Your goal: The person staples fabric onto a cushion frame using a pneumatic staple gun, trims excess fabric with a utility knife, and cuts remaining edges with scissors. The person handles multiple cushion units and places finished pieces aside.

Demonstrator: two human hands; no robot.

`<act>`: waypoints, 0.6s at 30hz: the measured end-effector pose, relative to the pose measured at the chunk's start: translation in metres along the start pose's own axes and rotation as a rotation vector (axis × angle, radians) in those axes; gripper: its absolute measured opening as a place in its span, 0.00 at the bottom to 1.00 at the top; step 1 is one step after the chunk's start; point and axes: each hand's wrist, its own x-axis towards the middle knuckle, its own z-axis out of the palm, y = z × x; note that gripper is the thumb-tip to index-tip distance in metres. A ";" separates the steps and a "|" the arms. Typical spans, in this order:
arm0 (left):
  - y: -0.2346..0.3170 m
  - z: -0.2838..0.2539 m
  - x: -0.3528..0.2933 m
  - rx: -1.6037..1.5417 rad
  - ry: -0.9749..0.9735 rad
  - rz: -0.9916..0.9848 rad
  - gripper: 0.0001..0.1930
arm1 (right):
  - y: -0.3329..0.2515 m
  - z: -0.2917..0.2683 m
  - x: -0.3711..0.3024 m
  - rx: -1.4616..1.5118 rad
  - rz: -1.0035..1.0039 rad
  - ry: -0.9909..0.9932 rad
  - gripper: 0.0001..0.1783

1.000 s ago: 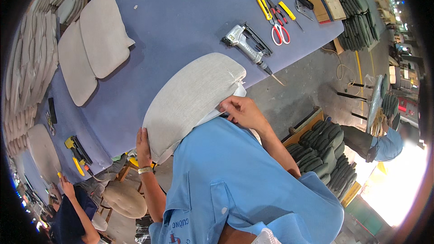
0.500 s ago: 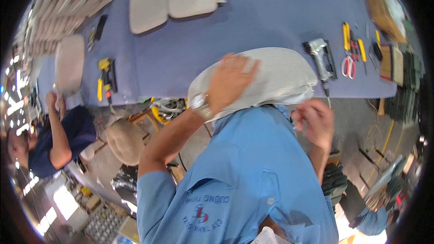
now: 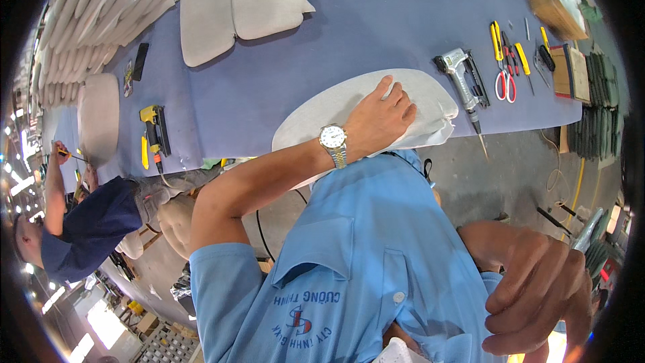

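A light grey fabric-covered cushion pad (image 3: 316, 111) with a rounded outline lies at the table's near edge, its fabric loose and bunched at the right end. My left hand (image 3: 381, 117), wearing a wristwatch (image 3: 332, 137), rests on top of it, fingers loosely spread and slightly bent. Well away from the pad, at the lower right, my right hand (image 3: 537, 289) is raised close to the view. Its fingers are curled in; whatever they may hold is hidden. Just right of the pad lies a silver staple gun (image 3: 463, 84) with its air hose.
Scissors (image 3: 505, 84), pliers (image 3: 509, 54) and a yellow-handled screwdriver (image 3: 523, 59) lie to the right on the blue table (image 3: 349, 33). A yellow-black staple gun (image 3: 156, 128) lies left. Two covered panels (image 3: 208, 13) and stacked pads (image 3: 101, 20) are beyond. A co-worker (image 3: 94, 222) works at far left.
My left hand has slid to the right across the pad. My right hand has left the pad's right end and come down and right, nearer the view.
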 end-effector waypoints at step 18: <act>0.000 0.001 0.007 -0.109 -0.065 -0.038 0.20 | -0.002 0.014 0.009 -0.255 0.102 0.192 0.07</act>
